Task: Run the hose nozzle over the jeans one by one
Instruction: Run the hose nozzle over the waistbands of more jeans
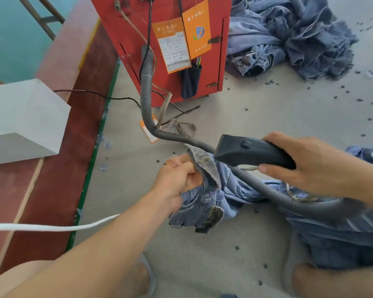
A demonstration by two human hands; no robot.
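A: Nozzle (253, 152) — dark grey plastic, flat-mouthed, ctr-right of frame. Status?
B: Held in right hand (306, 163), fingers wrapped over the back end, thumb underneath. Mouth points left, sitting just over the jeans waistband.

A: Hose (148, 82)?
B: Grey ribbed, runs from the red cabinet (166, 48) at top ctr, down across the floor, under the nozzle, over the jeans and off lower right.

A: Jeans in hand (205, 203)?
B: Blue denim, crumpled on the grey floor (235, 117), ctr to lower right. Left hand (177, 179) is fisted on the waistband, lifting it; patterned pocket lining (202, 162) turned out beside the nozzle mouth. Brown waist patch shows above the knuckles.

A: Other stock?
B: Jeans pile (289, 33), upper right, well apart from the pair being handled. More denim at right edge, partly cut off.

A: Cabinet fittings?
B: Two orange tags (181, 39) w/ printed text, too blurred to read. Dark pouch (190, 82) hanging below them. Black cable (99, 94) trails left from the base.

A: Misc?
B: White block (24, 119) at left on red-brown platform (58, 168). White cord (52, 227) crossing lower left. Dark lint bits scattered on floor. Person's knees at bottom edge.
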